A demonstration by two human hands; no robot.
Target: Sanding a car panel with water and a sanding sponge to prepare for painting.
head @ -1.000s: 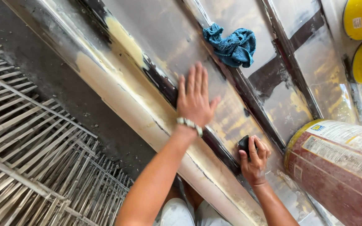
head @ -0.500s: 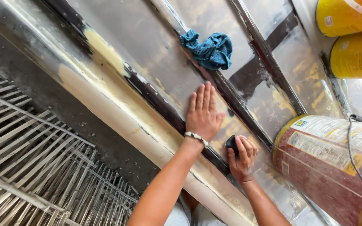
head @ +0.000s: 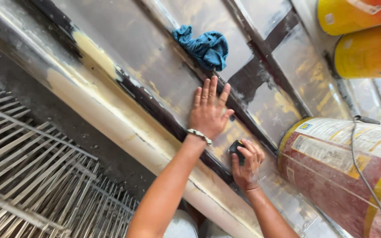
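left hand (head: 209,112) open, flat on grey panel (head: 155,75) | right hand (head: 246,165) closed around dark sanding block (head: 236,147), pressed on panel by dark raised strip (head: 168,123) | blue rag (head: 204,46) above, apart | best kept flat, even pressure, strokes along strip

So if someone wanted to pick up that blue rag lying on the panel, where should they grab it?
Pinch the blue rag at its bunched-up top, coming straight down from above. It lies crumpled in a loose heap on the panel, apart from both hands, so the raised folds probably give fingers the easiest hold.
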